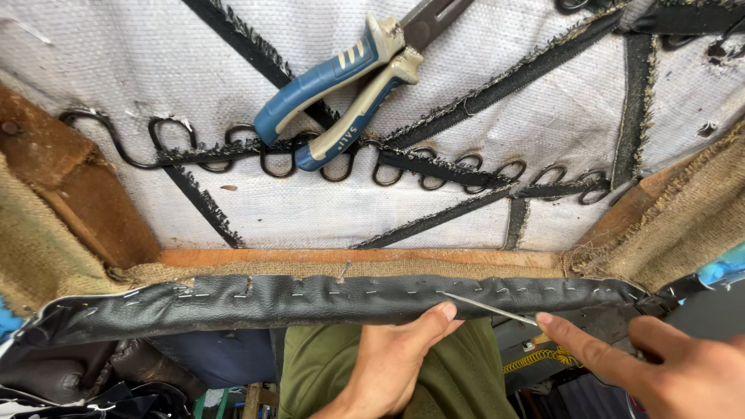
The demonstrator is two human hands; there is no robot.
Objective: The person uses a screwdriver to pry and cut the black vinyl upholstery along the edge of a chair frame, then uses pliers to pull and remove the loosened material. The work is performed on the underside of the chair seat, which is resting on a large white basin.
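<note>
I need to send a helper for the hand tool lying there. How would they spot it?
On the white woven underside of the upturned seat, look above the row of dark zigzag wire springs. The blue-and-cream-handled pliers lie slanted there, the only loose tool with coloured handles.
</note>
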